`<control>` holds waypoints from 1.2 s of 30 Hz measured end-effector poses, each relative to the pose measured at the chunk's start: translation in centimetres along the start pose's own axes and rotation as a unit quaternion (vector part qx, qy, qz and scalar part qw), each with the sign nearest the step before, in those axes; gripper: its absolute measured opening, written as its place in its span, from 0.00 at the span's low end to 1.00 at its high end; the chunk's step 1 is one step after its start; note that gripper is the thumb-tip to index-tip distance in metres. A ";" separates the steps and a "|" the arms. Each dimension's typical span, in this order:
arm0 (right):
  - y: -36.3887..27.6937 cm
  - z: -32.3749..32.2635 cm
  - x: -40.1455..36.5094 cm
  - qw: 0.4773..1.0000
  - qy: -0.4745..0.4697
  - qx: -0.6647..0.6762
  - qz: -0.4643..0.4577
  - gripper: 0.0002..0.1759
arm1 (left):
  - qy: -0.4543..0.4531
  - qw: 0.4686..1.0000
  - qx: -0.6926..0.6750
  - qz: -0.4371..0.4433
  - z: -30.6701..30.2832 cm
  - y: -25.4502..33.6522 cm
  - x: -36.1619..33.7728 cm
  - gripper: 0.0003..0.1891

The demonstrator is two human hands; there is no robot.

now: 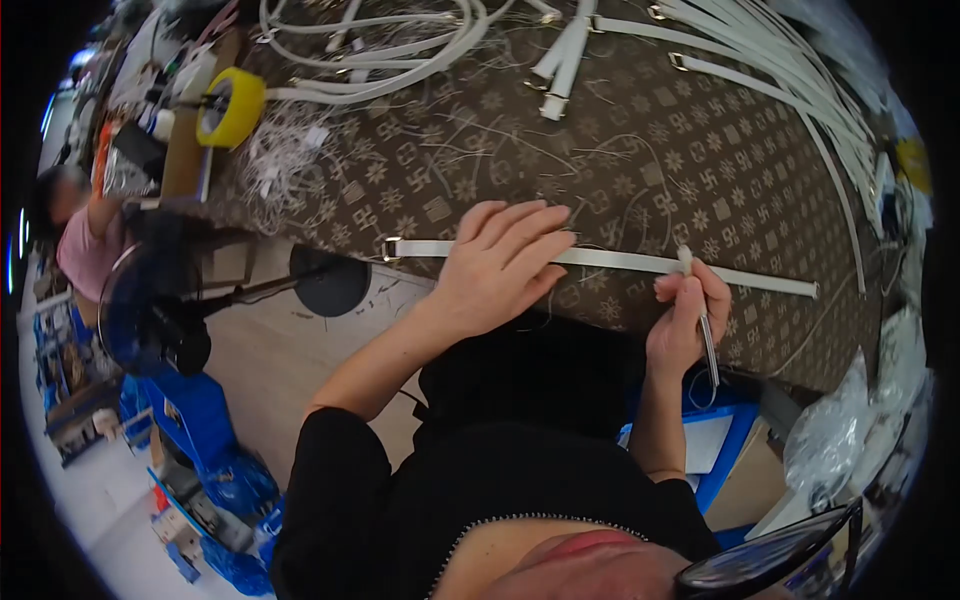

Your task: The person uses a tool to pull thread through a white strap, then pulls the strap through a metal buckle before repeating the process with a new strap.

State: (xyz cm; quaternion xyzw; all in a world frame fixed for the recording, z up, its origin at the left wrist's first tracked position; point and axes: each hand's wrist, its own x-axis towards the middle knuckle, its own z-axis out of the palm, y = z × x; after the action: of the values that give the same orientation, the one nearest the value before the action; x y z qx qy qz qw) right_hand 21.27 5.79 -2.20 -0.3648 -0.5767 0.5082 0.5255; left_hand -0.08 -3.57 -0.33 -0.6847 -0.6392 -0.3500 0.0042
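A white belt with a metal buckle at its left end lies along the table's near edge. My left hand rests flat across it, fingers stretched out and pressing on the strap. Over the belt's right part is my right hand, its fingers closed round a slim silver pen-like tool. A whitish tip shows above these fingers, at the belt's upper edge. What kind of tool this is, I cannot make out. A thin loop of thread or wire hangs near its lower end.
Coiled white straps and a bundle of white belts lie on the brown patterned table. Thread scraps are piled near yellow tape. A fan stands at left; a person in pink is beyond.
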 end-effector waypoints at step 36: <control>-8.1 -14.0 32.2 0.824 0.168 -0.411 -0.352 0.15 | -0.014 0.994 0.110 0.000 4.5 -7.2 19.3 0.35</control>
State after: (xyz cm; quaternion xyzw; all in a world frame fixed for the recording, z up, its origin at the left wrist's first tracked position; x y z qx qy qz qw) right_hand 30.02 37.63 12.25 -0.3991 -0.7241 -0.0640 0.5589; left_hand -5.50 16.57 2.45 -0.6850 -0.6739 -0.2678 0.0703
